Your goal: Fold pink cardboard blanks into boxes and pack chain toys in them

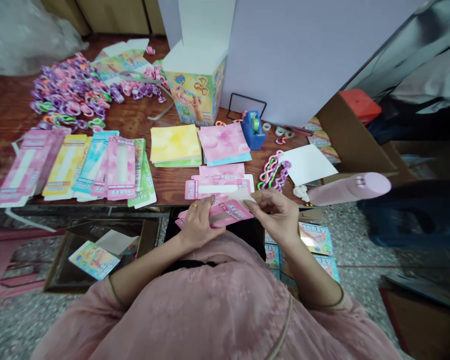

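Observation:
Close to my body, at the table's front edge, both hands hold a pink printed cardboard box (230,212) with a window. My left hand (199,222) is closed around its left part, a ring on one finger. At the other end, my right hand (276,214) pinches the white end flap between thumb and fingers. Just beyond lies another pink windowed box (215,188), flat on the table, partly covered by the held one. Wavy pink, green and purple rings (273,172) lie past my right hand.
Flat boxes in pink, yellow (65,165), blue and green lie left, before a heap of coloured rings (73,87). Yellow cards (176,142) and pink cards (225,139) lie ahead. A display box (197,92), blue tape dispenser (253,131) and pink bottle (350,189) surround the work area.

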Available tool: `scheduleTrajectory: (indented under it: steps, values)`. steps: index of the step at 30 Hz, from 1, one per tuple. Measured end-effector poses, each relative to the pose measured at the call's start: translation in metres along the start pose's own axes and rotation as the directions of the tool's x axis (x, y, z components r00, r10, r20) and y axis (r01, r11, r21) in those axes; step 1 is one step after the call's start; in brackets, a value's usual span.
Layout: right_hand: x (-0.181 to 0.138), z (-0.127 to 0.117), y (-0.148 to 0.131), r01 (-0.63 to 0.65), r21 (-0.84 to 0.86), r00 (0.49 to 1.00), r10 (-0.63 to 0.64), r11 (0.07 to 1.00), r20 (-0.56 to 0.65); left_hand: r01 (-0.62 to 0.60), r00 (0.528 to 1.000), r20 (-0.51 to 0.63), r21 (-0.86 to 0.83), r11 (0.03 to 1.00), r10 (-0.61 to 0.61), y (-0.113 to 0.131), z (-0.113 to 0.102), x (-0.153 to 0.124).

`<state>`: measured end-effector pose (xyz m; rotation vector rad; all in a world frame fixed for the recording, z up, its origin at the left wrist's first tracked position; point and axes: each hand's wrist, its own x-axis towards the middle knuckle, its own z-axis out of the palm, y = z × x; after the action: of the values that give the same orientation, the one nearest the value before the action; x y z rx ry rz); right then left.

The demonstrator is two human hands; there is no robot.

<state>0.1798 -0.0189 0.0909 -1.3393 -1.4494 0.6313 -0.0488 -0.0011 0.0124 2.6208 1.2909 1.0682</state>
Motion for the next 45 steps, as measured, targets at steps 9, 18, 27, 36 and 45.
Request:
scheduleTrajectory:
  steps: [9, 18, 27, 36, 45]
  values:
    - [0.012, -0.01, -0.005, 0.029, 0.189, 0.975, -0.069, 0.982, 0.211, -0.019, 1.0, 0.023, 0.054, 0.998, 0.018, -0.011, 0.004, -0.011]
    - [0.027, -0.01, 0.001, -0.509, 0.335, 0.772, 0.248, 0.793, 0.585, -0.056, 0.996, 0.061, -0.022, 0.998, 0.057, -0.011, 0.002, -0.015]
    - [0.019, 0.015, 0.017, -0.459, 0.334, 0.801, 0.221, 0.823, 0.557, -0.018, 0.989, 0.144, -0.007, 1.0, 0.018, -0.009, 0.002, -0.018]
    - [0.021, 0.014, 0.015, -0.268, 0.149, 0.851, 0.161, 0.952, 0.501, 0.16, 0.97, 0.198, -0.103, 0.982, -0.138, 0.004, 0.004, -0.018]
    - [0.04, 0.028, 0.002, -0.211, 0.158, 0.834, 0.094, 0.965, 0.544, 0.301, 0.952, 0.148, -0.27, 0.915, -0.269, 0.022, 0.0, 0.016]
